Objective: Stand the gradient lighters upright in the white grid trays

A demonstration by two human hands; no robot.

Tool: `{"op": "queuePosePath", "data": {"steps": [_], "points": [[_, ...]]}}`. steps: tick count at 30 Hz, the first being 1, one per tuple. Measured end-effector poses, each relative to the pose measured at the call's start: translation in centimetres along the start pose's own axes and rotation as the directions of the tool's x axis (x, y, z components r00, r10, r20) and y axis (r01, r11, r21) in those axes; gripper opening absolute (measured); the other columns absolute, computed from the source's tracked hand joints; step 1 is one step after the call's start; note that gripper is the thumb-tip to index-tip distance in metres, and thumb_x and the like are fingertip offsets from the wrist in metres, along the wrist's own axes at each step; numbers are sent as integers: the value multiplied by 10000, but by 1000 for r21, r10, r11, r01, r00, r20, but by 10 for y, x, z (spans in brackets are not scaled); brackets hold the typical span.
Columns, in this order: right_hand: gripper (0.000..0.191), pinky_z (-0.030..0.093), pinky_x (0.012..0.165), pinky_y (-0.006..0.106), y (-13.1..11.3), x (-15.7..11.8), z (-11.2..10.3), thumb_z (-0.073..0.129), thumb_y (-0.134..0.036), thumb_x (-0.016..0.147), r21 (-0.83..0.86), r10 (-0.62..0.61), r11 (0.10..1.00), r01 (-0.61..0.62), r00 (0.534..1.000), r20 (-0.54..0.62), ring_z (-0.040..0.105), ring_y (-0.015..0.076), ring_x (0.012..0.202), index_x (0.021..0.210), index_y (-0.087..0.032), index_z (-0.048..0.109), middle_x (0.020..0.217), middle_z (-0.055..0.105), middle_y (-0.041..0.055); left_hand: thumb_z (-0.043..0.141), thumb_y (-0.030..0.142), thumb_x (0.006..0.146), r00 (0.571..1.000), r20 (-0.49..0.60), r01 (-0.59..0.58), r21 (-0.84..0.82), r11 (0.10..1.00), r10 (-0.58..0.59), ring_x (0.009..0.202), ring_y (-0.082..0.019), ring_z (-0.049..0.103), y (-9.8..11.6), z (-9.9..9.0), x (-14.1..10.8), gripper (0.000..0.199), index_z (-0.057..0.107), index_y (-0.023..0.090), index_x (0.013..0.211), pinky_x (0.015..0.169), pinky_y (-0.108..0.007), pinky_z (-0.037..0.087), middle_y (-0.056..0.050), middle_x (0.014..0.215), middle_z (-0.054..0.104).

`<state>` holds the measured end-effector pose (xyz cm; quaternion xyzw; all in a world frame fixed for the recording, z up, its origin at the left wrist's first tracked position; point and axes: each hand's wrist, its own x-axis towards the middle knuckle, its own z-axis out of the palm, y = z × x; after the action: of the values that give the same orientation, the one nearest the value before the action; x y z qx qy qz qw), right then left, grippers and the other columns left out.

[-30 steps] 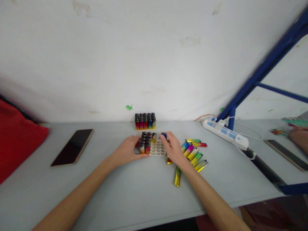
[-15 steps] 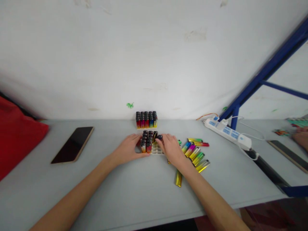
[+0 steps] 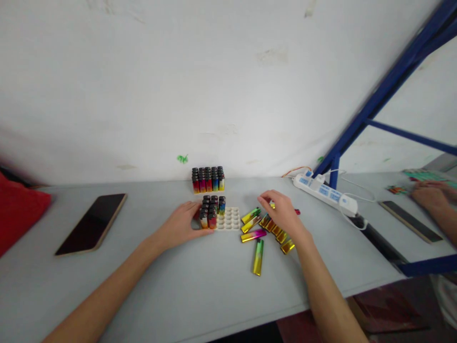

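Observation:
A white holed tray [image 3: 233, 220] lies on the table, its left part filled with upright black-topped lighters [image 3: 212, 219]. My left hand [image 3: 183, 221] is closed around the tray's left end, thumb along the front edge and fingers behind the lighters. To the right, loose lighters [image 3: 252, 236] with shiny yellow, green and magenta bodies lie in a spread. Over the far side of this spread hovers my right hand [image 3: 282, 212], fingers bent and slightly apart, with nothing visible held. Its palm hides some lighters beneath.
Another block of upright lighters [image 3: 208, 181] stands by the wall. A phone [image 3: 91, 224] and red cloth [image 3: 21, 214] are at left. At right are a white power strip [image 3: 324, 193] with cables, a blue metal frame [image 3: 360, 119], a second phone [image 3: 410, 221] and another person's hands [image 3: 433, 195].
My right hand has moved right from the tray to the loose lighters, and the lighter it held now stands in the tray. My left hand stays at the tray. The view has shifted right.

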<state>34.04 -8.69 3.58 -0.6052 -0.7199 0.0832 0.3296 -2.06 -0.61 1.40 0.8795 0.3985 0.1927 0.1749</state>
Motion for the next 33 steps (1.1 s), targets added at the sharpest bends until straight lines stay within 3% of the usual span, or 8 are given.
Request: {"op": "queuePosePath", "data": {"steps": [3, 7, 13, 19, 22, 26, 30, 33], "points": [[180, 545, 1046, 470, 22, -3, -13, 710, -357, 1075, 26, 12, 1000, -14, 998, 61, 732, 300, 1087, 1135, -235, 828, 1136, 816, 112, 863, 799, 764, 1000, -1, 2, 2, 1000, -2, 1093, -383, 770, -1, 1, 1, 647, 774, 261, 1115, 1052, -489, 608, -118, 1166, 829], [329, 517, 1188, 520, 27, -5, -5, 815, -292, 1006, 76, -28, 997, 11, 976, 215, 712, 316, 1287, 1332, -259, 837, 1387, 779, 132, 856, 776, 775, 1000, 6, 8, 1, 1000, -8, 1073, -381, 773, 1, -1, 1, 620, 769, 254, 1097, 1030, -489, 610, -120, 1148, 821], [193, 527, 1155, 488, 26, -1, 7, 788, -265, 1038, 21, -12, 1000, 6, 961, 276, 704, 288, 1219, 1217, -230, 851, 1266, 772, 130, 837, 797, 786, 1000, 9, -6, 8, 1000, 6, 1047, -387, 771, 2, -2, 1, 636, 759, 241, 1085, 992, -504, 619, -136, 1119, 819], [141, 554, 972, 409, 27, -2, 3, 789, -346, 1014, 113, 33, 992, -59, 975, 220, 728, 257, 1001, 1047, -211, 770, 1050, 794, 78, 839, 795, 778, 1000, -9, -9, -12, 1000, 9, 1108, -402, 772, -1, 0, 1, 659, 767, 234, 1116, 1053, -532, 615, -147, 1195, 826], [246, 567, 951, 416, 23, 1, 3, 793, -470, 986, 320, 93, 941, -108, 994, 61, 748, 254, 951, 1039, -232, 767, 992, 815, 54, 839, 784, 785, 1000, -5, -15, -23, 1000, 15, 1084, -387, 774, 1, -1, 2, 662, 769, 224, 1131, 1054, -515, 613, -138, 1175, 828], [470, 595, 920, 398, 9, 9, 7, 953, -605, 785, 659, 292, 739, -142, 948, -124, 728, 233, 921, 1055, -248, 812, 1024, 813, 43, 835, 783, 785, 1000, 13, 11, -4, 1000, -11, 1025, -366, 775, 6, -4, 2, 642, 772, 221, 1090, 1003, -479, 619, -118, 1116, 825], [606, 598, 815, 338, -16, 13, 17, 1026, -680, 651, 927, 494, 335, -170, 869, -19, 698, 207, 912, 1036, -263, 813, 997, 776, 23, 854, 741, 785, 1000, 15, 20, -2, 1000, -20, 1085, -380, 778, 5, -4, 1, 647, 777, 218, 1159, 1055, -489, 608, -128, 1186, 828], [676, 571, 698, 309, -38, 14, 26, 1031, -730, 625, 974, 469, 114, -197, 875, 122, 678, 187, 812, 1030, -282, 728, 939, 754, 5, 870, 728, 784, 1000, 5, 16, -19, 1000, -16, 1144, -387, 778, 2, -2, 0, 680, 782, 223, 1230, 1099, -490, 597, -133, 1238, 832]]}}
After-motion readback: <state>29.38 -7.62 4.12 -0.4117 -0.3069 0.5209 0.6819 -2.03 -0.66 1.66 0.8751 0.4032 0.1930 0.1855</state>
